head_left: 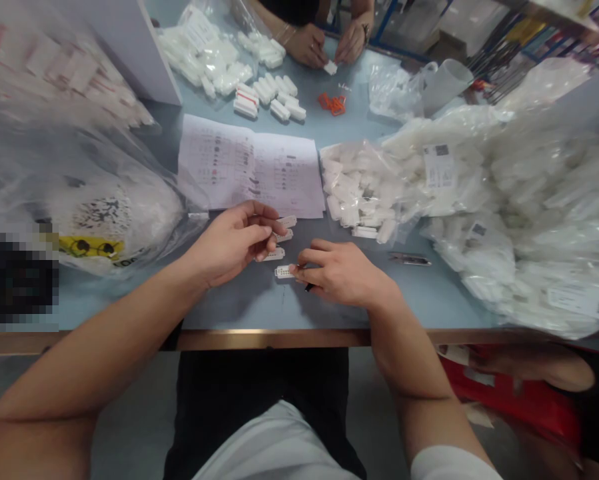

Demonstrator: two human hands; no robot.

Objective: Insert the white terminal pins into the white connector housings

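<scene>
Several small white perforated plastic strips (274, 254) lie in a loose column on the blue-grey table between my hands. My left hand (229, 243) is over the upper strips, thumb and fingers curled together; whatever is between them is hidden. Just to the right, my right hand (344, 272) has its fingertips closed on the end of the nearest perforated strip (283, 272). A small dark tip (309, 288) pokes out beneath the right fingers, its kind unclear.
A printed sheet (252, 167) lies beyond my hands. Bags of white plastic parts (362, 187) crowd the right; a clear bag (124, 220) bulges at left. A cutter-like tool (410, 259) rests right. Across the table, another person's hands (309, 47) handle a white piece near orange bits (333, 103).
</scene>
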